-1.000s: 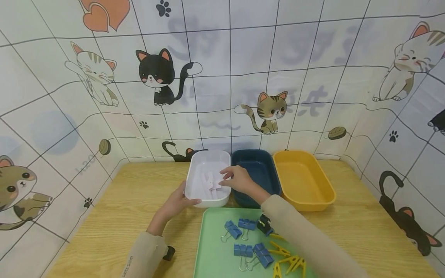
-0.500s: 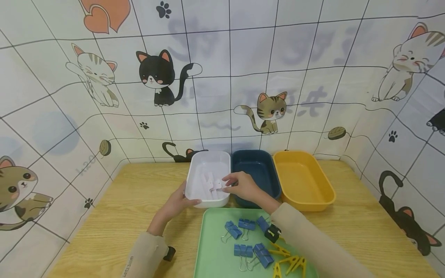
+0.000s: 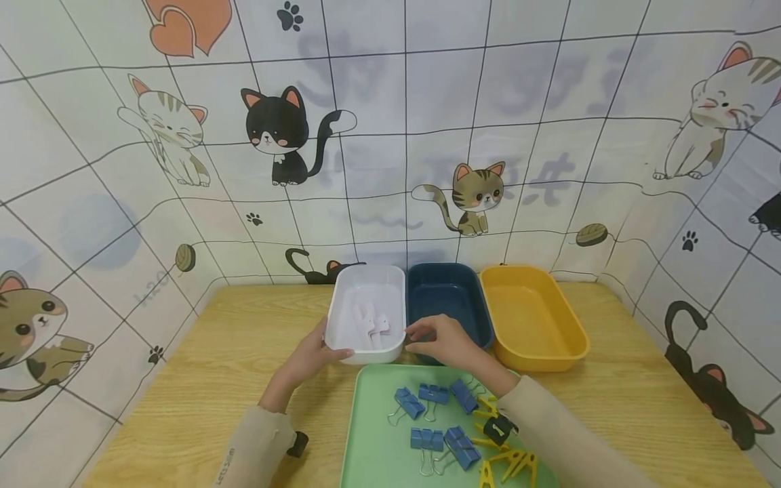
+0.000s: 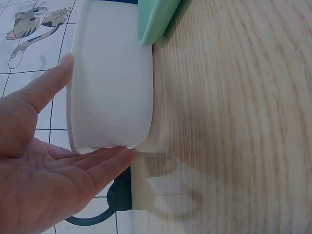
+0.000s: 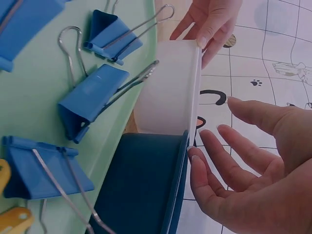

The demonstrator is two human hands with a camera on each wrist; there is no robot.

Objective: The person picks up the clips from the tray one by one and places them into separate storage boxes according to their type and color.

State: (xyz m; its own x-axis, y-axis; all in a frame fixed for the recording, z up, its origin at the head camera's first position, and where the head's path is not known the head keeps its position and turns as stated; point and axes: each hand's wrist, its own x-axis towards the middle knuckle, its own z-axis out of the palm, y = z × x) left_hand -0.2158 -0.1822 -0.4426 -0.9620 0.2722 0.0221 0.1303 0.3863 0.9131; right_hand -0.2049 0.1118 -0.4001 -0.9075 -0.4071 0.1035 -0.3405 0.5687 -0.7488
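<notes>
My left hand (image 3: 312,354) holds the near left corner of a white plastic bin (image 3: 369,285), thumb at the front rim and fingers along its side. Small pale pieces (image 3: 382,323), whose exact kind I cannot tell, lie inside that bin. My right hand (image 3: 448,344) is over the front of a dark blue bin (image 3: 442,271), near the white bin's right rim. In the right wrist view nothing sits between its loosely bent fingers (image 5: 217,195). Several blue binder clips (image 3: 426,439) and yellow clothespins (image 3: 511,461) lie on a green tray (image 3: 372,434).
A yellow bin (image 3: 531,305) stands right of the dark blue one, so three bins line the back of the wooden table (image 3: 201,379). Cat-patterned sheeting (image 3: 372,169) rises behind and at both sides. The green tray sits close in front of the bins.
My right hand has drawn back from inside the white bin, to the right and nearer me, leaving a pale piece there. The left hand has kept its hold on the bin.
</notes>
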